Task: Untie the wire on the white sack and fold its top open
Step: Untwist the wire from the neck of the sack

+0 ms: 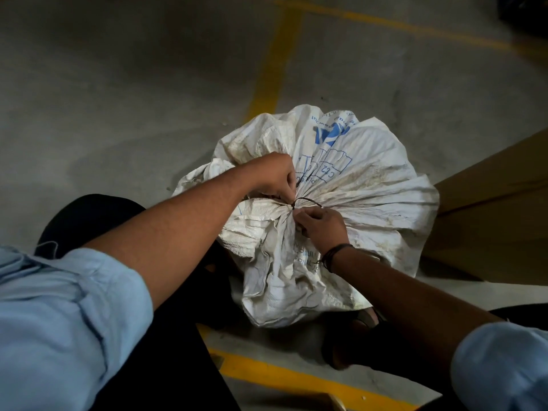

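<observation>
A white woven sack (364,185) with blue print stands on the concrete floor in front of me, its top gathered into pleats. A thin dark wire (305,200) is wound around the gathered neck, with a small loop sticking out to the right. My left hand (274,176) pinches the neck and the wire from the left side. From just below, the fingertips of my right hand (321,225) are pinched on the wire's end. A dark band circles my right wrist.
Yellow painted lines (272,66) cross the grey floor behind the sack, and another runs in front near my legs. A brown cardboard box (492,209) lies close against the sack's right side. My sandalled foot (361,321) rests beneath the sack.
</observation>
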Demonstrator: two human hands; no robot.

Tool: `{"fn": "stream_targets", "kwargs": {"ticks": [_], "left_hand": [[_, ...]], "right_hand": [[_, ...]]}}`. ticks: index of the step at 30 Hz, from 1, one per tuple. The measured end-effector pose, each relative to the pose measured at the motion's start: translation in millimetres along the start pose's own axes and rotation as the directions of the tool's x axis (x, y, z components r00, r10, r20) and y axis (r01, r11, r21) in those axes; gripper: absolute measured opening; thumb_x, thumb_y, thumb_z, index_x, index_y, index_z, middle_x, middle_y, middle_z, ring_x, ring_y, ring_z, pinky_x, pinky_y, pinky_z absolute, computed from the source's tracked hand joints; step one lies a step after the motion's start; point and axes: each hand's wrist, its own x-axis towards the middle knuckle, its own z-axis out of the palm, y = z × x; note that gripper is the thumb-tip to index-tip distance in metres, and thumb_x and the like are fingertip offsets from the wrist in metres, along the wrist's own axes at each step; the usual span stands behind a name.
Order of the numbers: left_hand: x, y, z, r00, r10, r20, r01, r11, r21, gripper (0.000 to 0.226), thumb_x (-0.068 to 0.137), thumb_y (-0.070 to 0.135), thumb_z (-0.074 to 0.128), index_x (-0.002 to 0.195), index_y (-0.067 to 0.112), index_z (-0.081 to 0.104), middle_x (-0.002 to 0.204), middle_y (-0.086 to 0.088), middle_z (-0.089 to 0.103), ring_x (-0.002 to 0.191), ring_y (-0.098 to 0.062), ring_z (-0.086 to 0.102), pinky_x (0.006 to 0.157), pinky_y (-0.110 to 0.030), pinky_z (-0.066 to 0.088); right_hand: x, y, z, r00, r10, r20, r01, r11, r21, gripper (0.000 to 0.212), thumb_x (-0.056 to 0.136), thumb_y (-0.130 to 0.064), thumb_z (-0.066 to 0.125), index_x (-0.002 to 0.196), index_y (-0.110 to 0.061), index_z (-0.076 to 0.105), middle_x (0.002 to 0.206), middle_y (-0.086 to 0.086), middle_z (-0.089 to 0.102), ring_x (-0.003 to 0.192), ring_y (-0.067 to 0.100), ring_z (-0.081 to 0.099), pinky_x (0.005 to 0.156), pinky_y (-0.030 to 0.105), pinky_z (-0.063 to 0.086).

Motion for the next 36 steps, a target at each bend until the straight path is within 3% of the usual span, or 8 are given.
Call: {"fn": "stream_targets", "kwargs": {"ticks": [8,13,17,20,24,29,33,36], "left_hand": [[2,-4,3,1.000,0.017,-0.010,-0.017,1.000,-0.008,0.011,0.072,0.012,0.085,0.067,0.020,0.079,0.069,0.008,0.076,0.071,-0.008,0.073,0.075,-0.035,0.061],[3,-4,4,1.000,0.003,-0.010,-0.003,1.000,0.007,0.011,0.067,0.019,0.090,0.065,0.022,0.080,0.064,0.012,0.074,0.064,-0.002,0.067,0.059,-0.024,0.052],[4,-4,5,1.000,0.001,-0.014,-0.001,1.000,0.007,0.013,0.070,0.016,0.087,0.063,0.023,0.078,0.066,0.010,0.075,0.065,-0.004,0.070,0.061,-0.026,0.054],[4,-5,6,1.000,0.004,-0.015,-0.004,1.000,0.001,0.013,0.071,0.014,0.086,0.064,0.023,0.079,0.068,0.010,0.076,0.068,-0.006,0.072,0.066,-0.029,0.058],[3,-4,6,1.000,0.006,-0.023,-0.006,1.000,0.007,0.011,0.071,0.013,0.085,0.066,0.021,0.080,0.068,0.008,0.076,0.067,-0.007,0.071,0.069,-0.032,0.060],[3,-3,5,1.000,0.001,-0.016,-0.001,1.000,0.000,0.014,0.072,0.011,0.083,0.063,0.021,0.077,0.068,0.005,0.076,0.068,-0.012,0.072,0.067,-0.032,0.058],[4,-4,6,1.000,-0.007,-0.013,0.007,1.000,-0.004,0.014,0.072,0.012,0.083,0.062,0.021,0.077,0.068,0.005,0.076,0.065,-0.008,0.068,0.064,-0.028,0.054],[5,-3,6,1.000,-0.018,-0.012,0.018,1.000,-0.008,0.011,0.071,0.013,0.085,0.065,0.019,0.078,0.069,0.003,0.076,0.067,-0.013,0.071,0.062,-0.029,0.055]], "right_hand": [[12,-3,-6,0.993,0.115,0.022,-0.114,0.993,-0.019,0.028,0.068,-0.027,0.082,0.068,-0.001,0.072,0.063,0.009,0.067,0.060,0.023,0.060,0.065,0.039,0.054],[8,-3,-6,0.991,0.125,0.050,-0.127,0.991,0.038,0.053,0.058,-0.048,0.086,0.073,0.001,0.071,0.070,0.012,0.068,0.062,0.020,0.061,0.061,0.034,0.051],[13,-9,-9,0.977,0.193,0.088,-0.201,0.975,0.091,0.039,0.057,-0.029,0.088,0.075,0.002,0.074,0.070,0.012,0.071,0.064,0.024,0.065,0.069,0.038,0.057],[12,-12,-11,0.966,0.240,0.095,-0.250,0.961,0.114,0.032,0.045,-0.029,0.078,0.065,-0.005,0.075,0.068,0.013,0.072,0.063,0.025,0.067,0.070,0.038,0.059],[11,-11,-9,0.975,0.205,0.086,-0.213,0.973,0.093,0.032,0.054,-0.034,0.091,0.058,-0.010,0.071,0.067,0.012,0.071,0.060,0.021,0.068,0.065,0.036,0.060],[14,-12,-12,0.955,0.282,0.094,-0.296,0.934,0.199,0.015,0.064,-0.016,0.070,0.048,-0.014,0.070,0.064,0.009,0.069,0.063,0.026,0.067,0.064,0.034,0.058],[15,-10,-11,0.961,0.258,0.096,-0.270,0.953,0.140,0.022,0.063,-0.024,0.086,0.050,-0.013,0.072,0.068,0.012,0.071,0.063,0.024,0.069,0.069,0.037,0.061],[16,-12,-11,0.961,0.259,0.094,-0.270,0.952,0.142,0.016,0.061,-0.013,0.084,0.053,-0.010,0.070,0.068,0.015,0.068,0.063,0.027,0.066,0.076,0.046,0.060]]}}
